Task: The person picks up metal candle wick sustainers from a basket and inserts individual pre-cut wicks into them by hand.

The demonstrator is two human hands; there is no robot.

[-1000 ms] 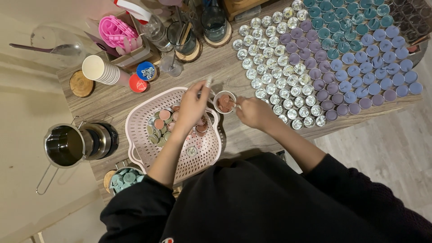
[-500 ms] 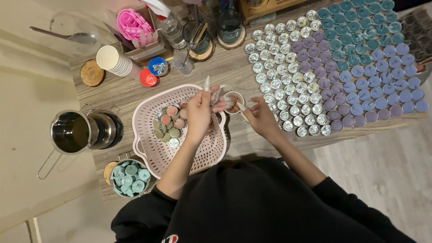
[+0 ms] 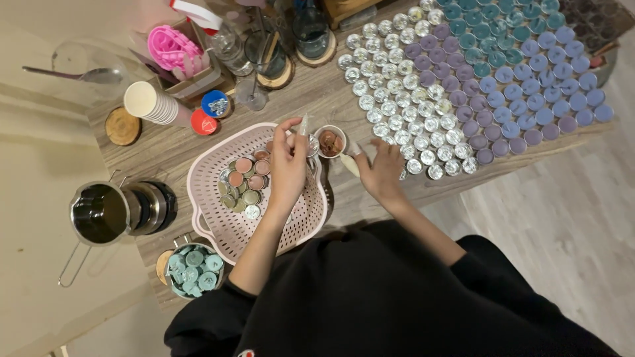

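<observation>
The wooden tabletop (image 3: 165,149) carries a wide field of small tealight cups (image 3: 476,73), silver ones nearest the person, then purple and teal rows beyond. Closer in sits a pink perforated basket (image 3: 218,225) holding loose round metal cups and wax discs (image 3: 245,188), with a steel melting pot (image 3: 99,213) and a tin of teal wax discs (image 3: 194,268) to its left. Between basket and tealights stands a small dish of brownish pieces (image 3: 329,141). The left hand (image 3: 289,165) is closed, fingertips pinched on a slim clear tube-like tool (image 3: 303,125) held over the basket's rim beside the dish. The right hand (image 3: 380,173) rests near the silver cups; whether it grips the pale item beneath it I cannot tell. The step looks like filling or dressing one cup; the next move would call for a steady aim at the dish.
</observation>
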